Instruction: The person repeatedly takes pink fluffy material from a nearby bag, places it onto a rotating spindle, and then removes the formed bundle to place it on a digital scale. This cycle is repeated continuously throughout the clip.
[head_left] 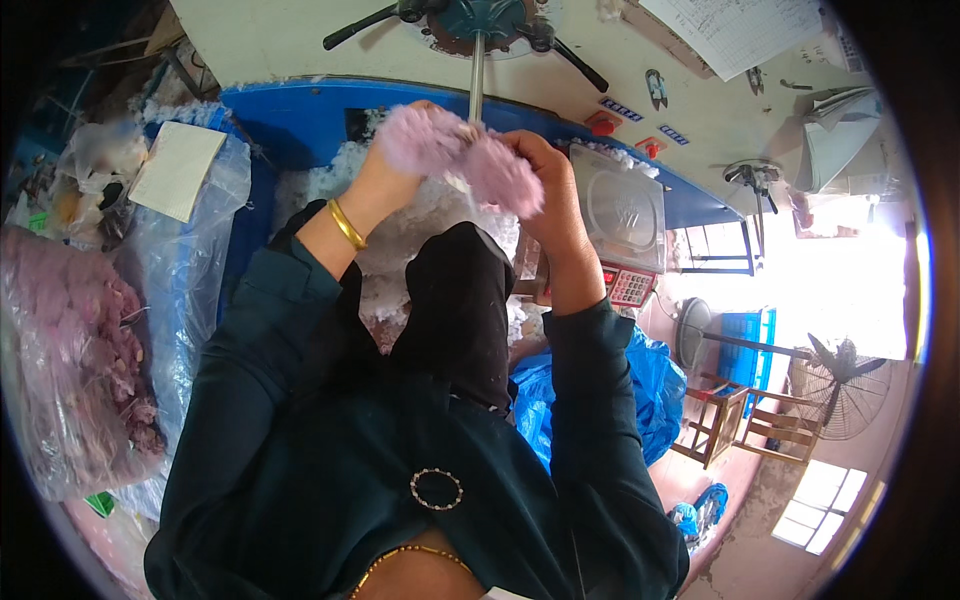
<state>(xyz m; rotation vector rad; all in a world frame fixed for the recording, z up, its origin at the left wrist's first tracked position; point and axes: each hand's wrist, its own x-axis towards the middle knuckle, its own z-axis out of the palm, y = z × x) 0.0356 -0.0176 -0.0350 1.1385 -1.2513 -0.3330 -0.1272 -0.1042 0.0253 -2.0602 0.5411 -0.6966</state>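
A fluffy pink plush piece is stretched between my two hands, with a bulge on either side and a narrower middle. My left hand, a gold bangle at its wrist, is closed round the left bulge. The right bulge is gripped by my right hand, with its fingers partly hidden behind the fur. A thin metal tube comes down from a dark green machine fitting and meets the middle of the plush. Whether the tube's end sits inside the plush cannot be seen.
White stuffing lies below my hands in a blue-edged bin. A clear bag of pink plush pieces stands at left. On the right are a scale, a blue plastic bag, a wooden chair and a fan.
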